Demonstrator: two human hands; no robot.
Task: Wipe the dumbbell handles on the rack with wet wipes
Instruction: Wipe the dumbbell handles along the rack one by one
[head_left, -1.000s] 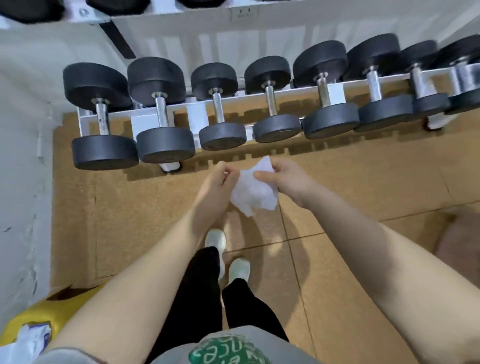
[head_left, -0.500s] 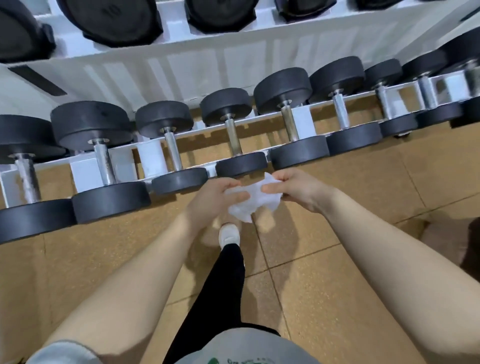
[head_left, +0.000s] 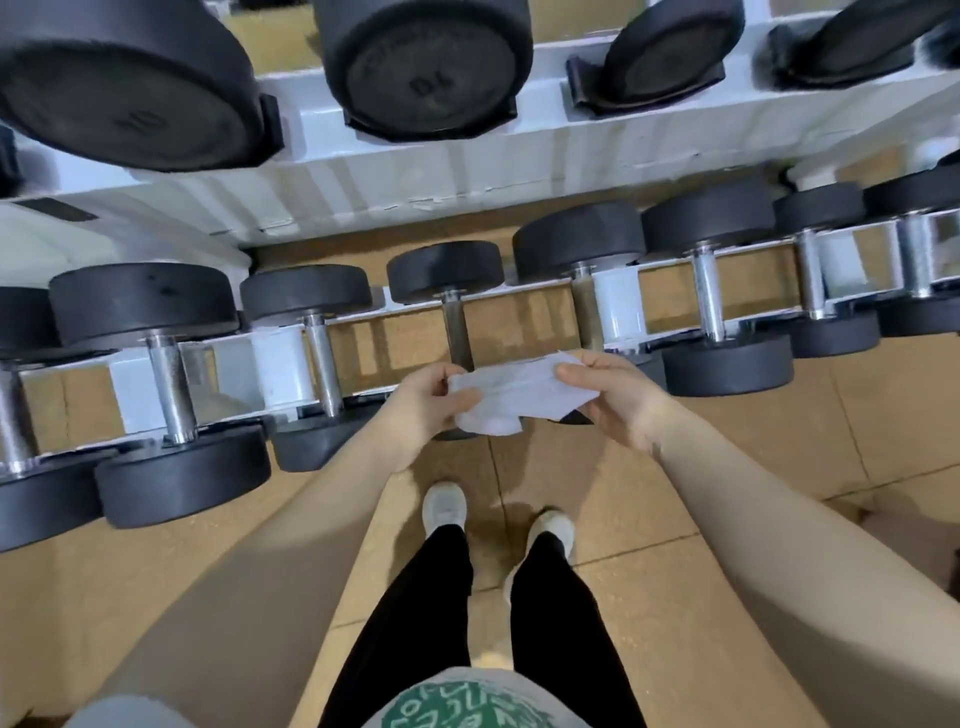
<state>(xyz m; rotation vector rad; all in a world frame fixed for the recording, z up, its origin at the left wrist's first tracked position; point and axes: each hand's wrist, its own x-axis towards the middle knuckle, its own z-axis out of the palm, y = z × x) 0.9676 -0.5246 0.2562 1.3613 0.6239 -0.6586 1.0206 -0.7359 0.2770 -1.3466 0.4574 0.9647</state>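
**Wipe stretched between both hands at frame centre**

The white rack (head_left: 467, 171) spans the upper frame, its dumbbells cut off at the edges. Left hand (head_left: 421, 410) and right hand (head_left: 613, 395) pinch the wet wipe (head_left: 519, 395) with curled fingers, hiding a dumbbell handle (head_left: 457, 327)'s lower end.

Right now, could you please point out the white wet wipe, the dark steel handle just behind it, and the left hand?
white wet wipe (head_left: 519, 397): head view, its flat middle.
dark steel handle (head_left: 456, 325): head view, mid-shaft.
left hand (head_left: 423, 410): head view, its back.

Wipe (head_left: 519, 397) before racked dumbbells (head_left: 447, 291)
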